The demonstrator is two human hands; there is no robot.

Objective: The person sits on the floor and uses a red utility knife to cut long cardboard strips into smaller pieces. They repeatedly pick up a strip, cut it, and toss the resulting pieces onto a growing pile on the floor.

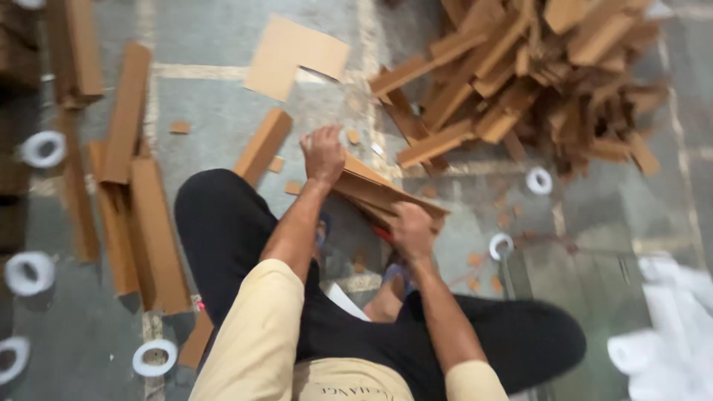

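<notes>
Cardboard stack (379, 191) between hands | left grip (324, 154) clasps top edge | right grip (411, 232) seemingly clamps bottom

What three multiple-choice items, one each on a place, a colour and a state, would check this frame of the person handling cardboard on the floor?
1. Where is the big cardboard pile?
A. upper right
B. lower left
C. between the knees

2. What colour are the tape rolls on the floor?
A. red
B. white
C. green

3. How is the folded cardboard piece held?
A. by both hands
B. by one hand
C. lying untouched

Answers: 1 A, it heaps at the upper right; 2 B, every ring is white; 3 A, left hand grips its top, right hand its lower end.
</notes>
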